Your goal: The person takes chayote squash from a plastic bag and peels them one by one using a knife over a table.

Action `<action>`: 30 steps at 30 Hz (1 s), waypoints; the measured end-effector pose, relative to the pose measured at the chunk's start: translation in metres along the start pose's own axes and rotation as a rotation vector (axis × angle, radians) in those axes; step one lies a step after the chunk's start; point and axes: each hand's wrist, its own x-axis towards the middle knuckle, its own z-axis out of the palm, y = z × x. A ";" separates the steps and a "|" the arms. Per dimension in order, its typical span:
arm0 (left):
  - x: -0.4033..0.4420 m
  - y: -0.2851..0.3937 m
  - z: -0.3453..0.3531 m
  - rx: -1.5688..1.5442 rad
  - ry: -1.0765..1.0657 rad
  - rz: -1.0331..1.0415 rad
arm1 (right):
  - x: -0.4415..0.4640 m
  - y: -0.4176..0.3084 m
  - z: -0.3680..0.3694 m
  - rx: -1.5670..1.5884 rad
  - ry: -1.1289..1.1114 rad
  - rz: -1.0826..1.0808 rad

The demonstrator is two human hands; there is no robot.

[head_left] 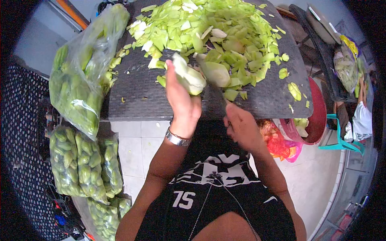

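Observation:
My left hand [180, 96], with a metal watch on its wrist, is closed round a peeled pale green vegetable [192, 81] above the near part of the dark woven table [136, 98]. My right hand [240, 123] grips the handle of a knife [219, 94]. Its blade, smeared by motion, points up and away, just right of the vegetable; I cannot tell whether they touch. Beyond both hands spreads a big heap of pale green slices [173, 32]. One larger cut piece [217, 74] appears close by the blade.
A clear plastic bag [80, 80] of long green vegetables rests at the table's left edge. Several more filled bags [89, 156] stand below it. On the right are a red tub [317, 112], a red net bag [277, 140], a teal stool [341, 138] and another person's arm [360, 90].

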 end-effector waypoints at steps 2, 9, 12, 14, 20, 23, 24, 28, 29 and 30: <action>0.001 -0.003 -0.005 -0.007 0.047 -0.074 | 0.005 -0.023 -0.010 0.586 -0.224 0.467; -0.001 0.018 -0.010 -0.155 -0.132 -0.424 | 0.026 -0.019 -0.028 0.058 -0.077 0.106; 0.002 0.013 -0.014 -0.047 -0.150 -0.455 | 0.031 -0.021 -0.036 -0.018 0.079 0.005; 0.003 0.013 -0.016 0.014 -0.192 -0.450 | 0.032 -0.017 -0.040 0.021 0.101 0.012; 0.010 0.013 -0.017 0.080 -0.149 -0.483 | 0.025 -0.013 -0.049 0.205 0.085 0.133; 0.016 0.011 -0.017 0.049 -0.165 -0.564 | 0.020 -0.013 -0.054 0.240 0.064 0.201; 0.017 0.011 -0.016 0.044 -0.169 -0.586 | 0.020 -0.009 -0.054 0.235 0.063 0.183; 0.030 0.018 -0.002 -0.143 -0.201 -0.538 | 0.018 0.001 -0.056 0.276 0.064 0.201; 0.041 0.019 0.003 -0.178 -0.195 -0.479 | 0.017 0.004 -0.055 0.294 0.061 0.211; 0.052 0.015 0.013 -0.107 -0.213 -0.366 | 0.019 0.009 -0.054 0.312 0.058 0.220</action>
